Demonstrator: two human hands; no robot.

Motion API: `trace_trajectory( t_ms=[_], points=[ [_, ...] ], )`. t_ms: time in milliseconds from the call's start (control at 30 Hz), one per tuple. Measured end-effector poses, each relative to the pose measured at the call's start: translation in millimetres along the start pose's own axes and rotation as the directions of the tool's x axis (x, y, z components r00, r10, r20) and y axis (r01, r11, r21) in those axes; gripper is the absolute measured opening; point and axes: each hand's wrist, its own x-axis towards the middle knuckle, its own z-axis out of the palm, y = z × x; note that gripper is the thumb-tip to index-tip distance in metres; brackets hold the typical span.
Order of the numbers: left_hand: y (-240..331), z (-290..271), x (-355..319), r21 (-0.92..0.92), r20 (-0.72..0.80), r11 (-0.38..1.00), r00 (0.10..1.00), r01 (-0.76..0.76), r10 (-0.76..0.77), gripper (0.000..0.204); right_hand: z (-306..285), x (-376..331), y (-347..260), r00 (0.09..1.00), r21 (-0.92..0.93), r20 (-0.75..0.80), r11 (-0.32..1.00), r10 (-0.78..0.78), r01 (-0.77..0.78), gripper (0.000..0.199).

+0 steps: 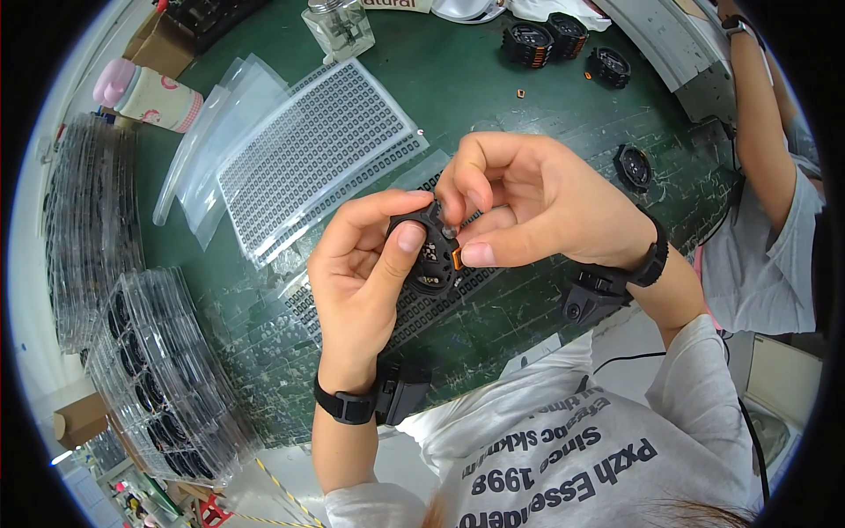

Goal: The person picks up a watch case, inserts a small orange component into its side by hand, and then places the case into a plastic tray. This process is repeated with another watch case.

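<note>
My left hand [356,264] grips a round black watch case [433,260] with orange buttons on its side, thumb pressed across its face. My right hand [537,207] pinches the case's upper edge with thumb and fingertips, holding something tiny I cannot make out. Both wrists wear black bands with a small black device attached. The case is held above a grid sheet of small parts [414,304] on the green table [493,97].
A large grid sheet of small parts [312,154] lies on clear plastic bags at the left. Stacked clear trays [158,378] line the left edge. More black watch cases [546,40], a pink cup [150,92] and a glass jar [339,26] sit at the back. Another person's arm [761,132] is at right.
</note>
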Motion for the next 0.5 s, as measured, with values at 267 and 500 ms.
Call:
trace_trajectory(
  t_ms=[267,500],
  points=[
    [-1.0,-0.3,-0.8,0.001,-0.007,0.999,0.999,-0.032,0.032,0.020,0.7,0.7,3.4,1.000,0.034,0.002,0.999,-0.005,0.005,0.029],
    [2.7,0.6,0.1,0.000,-0.006,0.999,0.999,-0.045,0.045,0.020,-0.5,4.5,1.9,0.999,0.066,0.032,0.998,0.023,-0.025,0.029]
  ],
)
